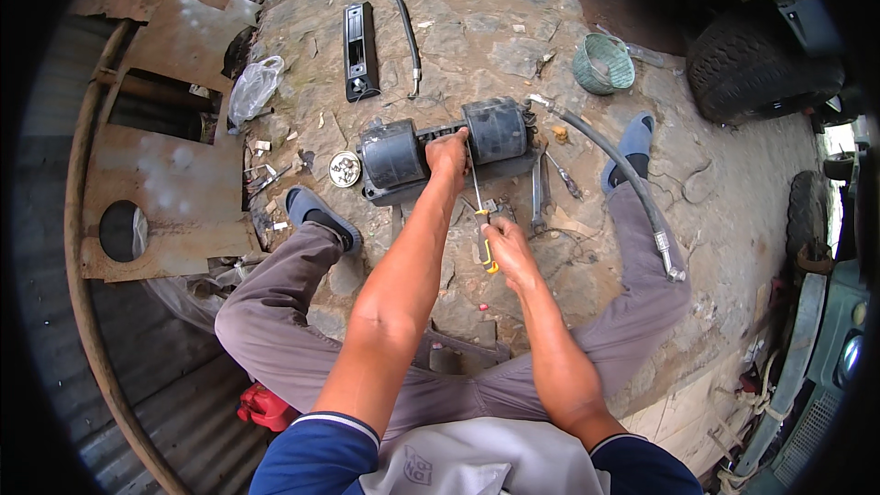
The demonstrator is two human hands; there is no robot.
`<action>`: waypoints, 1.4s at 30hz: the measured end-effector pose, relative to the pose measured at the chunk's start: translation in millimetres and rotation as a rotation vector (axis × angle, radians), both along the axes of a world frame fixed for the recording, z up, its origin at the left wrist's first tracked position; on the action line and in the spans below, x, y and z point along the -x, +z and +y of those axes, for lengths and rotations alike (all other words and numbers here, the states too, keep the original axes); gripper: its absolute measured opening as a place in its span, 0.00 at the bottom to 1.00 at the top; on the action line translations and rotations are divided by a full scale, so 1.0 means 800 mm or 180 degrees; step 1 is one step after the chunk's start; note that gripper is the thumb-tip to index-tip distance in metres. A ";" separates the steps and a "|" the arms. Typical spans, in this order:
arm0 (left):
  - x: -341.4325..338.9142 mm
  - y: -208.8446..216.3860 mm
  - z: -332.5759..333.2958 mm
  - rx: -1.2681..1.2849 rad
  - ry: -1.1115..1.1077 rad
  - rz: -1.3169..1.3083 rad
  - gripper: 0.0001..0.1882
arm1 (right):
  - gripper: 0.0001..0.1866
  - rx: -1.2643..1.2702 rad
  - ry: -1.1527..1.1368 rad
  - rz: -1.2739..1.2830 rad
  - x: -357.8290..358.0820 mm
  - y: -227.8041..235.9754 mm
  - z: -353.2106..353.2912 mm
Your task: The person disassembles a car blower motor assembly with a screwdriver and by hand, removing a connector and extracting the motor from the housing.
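On the ground between my feet lies a black blower unit point(391, 154) with two rounded drums on a flat base. My left hand point(447, 156) is closed on its middle section, between the drums; the fingertips are partly hidden. A screwdriver point(486, 240) with a yellow and black handle is gripped in my right hand point(510, 250), just nearer to me. Its shaft points away from me, the tip reaching the unit beside my left hand. From the unit's right end a black hose point(600, 142) with metal fittings runs across to my right leg.
Beyond the unit lie a long black panel point(360, 50) and a short hose point(406, 32). A tin of small parts point(345, 169) stands left; wrenches point(537, 192) and another screwdriver point(564, 176) lie right. Farther out are a green basket point(603, 64), a tyre point(761, 64) and rusty sheet metal point(174, 192).
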State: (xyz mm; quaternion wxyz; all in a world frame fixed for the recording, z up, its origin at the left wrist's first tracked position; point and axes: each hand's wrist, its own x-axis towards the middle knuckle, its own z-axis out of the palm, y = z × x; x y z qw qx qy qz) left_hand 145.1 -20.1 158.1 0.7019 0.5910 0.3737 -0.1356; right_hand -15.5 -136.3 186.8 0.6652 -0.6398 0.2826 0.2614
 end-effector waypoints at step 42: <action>0.136 -0.062 0.121 0.0902 -0.1752 0.0231 0.16 | 0.37 0.2254 0.0774 -0.1563 -0.139 -0.012 0.002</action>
